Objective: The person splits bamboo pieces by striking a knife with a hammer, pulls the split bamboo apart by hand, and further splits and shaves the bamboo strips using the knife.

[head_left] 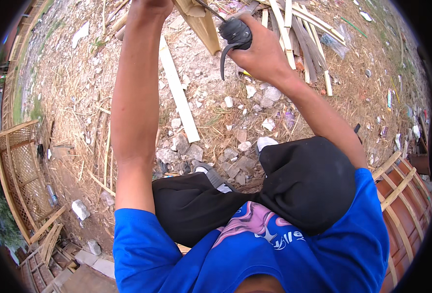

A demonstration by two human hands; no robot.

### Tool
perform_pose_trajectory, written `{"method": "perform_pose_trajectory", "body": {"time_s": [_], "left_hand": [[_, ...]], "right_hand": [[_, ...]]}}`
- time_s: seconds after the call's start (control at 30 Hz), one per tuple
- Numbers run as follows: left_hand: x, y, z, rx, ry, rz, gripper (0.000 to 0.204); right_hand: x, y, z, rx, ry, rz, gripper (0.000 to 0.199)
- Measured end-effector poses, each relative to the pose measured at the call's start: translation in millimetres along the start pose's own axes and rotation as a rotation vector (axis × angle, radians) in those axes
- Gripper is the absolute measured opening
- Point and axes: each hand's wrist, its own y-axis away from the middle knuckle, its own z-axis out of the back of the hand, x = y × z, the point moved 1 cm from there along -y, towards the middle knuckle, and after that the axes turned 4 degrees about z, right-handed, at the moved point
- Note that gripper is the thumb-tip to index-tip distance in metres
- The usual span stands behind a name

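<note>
My right hand (261, 51) is closed around the handle (236, 34) of a blade-like tool, wrapped in black material with a loose black strip hanging down. The tool's thin dark metal part (210, 10) runs up and left past the top edge, so its full shape is out of sight. At the top edge my left hand (151, 4) is partly cut off, its fingertips hidden. It grips a yellowish split bamboo piece (199, 27), whose lower end slants down toward the tool's handle.
A pale flat slat (179, 88) lies on the stony ground before my knees. Beyond my right hand is a pile of wooden strips (306, 39). Stones (242, 163) lie near my shoes. A lattice panel (23, 176) stands at the left, a slatted frame (401, 190) at the right.
</note>
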Motion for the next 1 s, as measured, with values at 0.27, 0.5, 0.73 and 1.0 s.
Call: {"method": "perform_pose_trajectory", "body": {"time_s": [0.27, 0.5, 0.73, 1.0], "left_hand": [[2, 1, 15, 0.153, -0.043, 0.022, 0.071], [2, 20, 21, -0.070, -0.072, -0.509, 0.040], [15, 51, 29, -0.091, -0.930, -0.346, 0.030], [14, 47, 24, -0.243, -1.041, -0.377, 0.013]], "right_hand": [[-8, -1, -5, 0.077, -0.101, -0.009, 0.048], [-8, -5, 9, 0.233, -0.254, -0.137, 0.036], [-20, -10, 22, 0.238, -0.324, -0.131, 0.036], [-12, -4, 9, 0.170, -0.259, -0.060, 0.032]]}}
